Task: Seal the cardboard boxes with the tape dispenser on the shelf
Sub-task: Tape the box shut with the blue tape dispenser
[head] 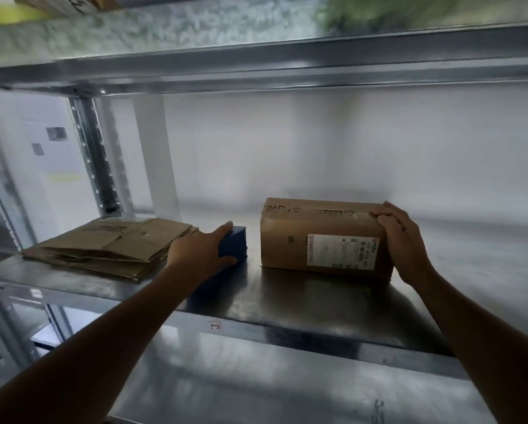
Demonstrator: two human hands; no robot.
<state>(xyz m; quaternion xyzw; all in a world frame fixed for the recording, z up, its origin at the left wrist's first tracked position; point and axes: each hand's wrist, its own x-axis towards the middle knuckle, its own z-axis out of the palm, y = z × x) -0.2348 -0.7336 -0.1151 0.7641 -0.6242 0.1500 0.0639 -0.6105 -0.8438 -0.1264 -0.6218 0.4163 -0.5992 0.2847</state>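
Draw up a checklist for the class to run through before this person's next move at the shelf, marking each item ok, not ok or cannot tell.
1. Right hand steadies the cardboard box: ok, fingers curl over its right top edge.
2. Left hand holds the blue object: ok, it grips it.
3. Blue object is the tape dispenser: cannot tell, mostly hidden.
4. Box flaps closed: ok, top lies flat.
5. Box sits flat on the shelf: ok.
6. Flattened cardboard stack is apart from the box: ok, left of the blue object.
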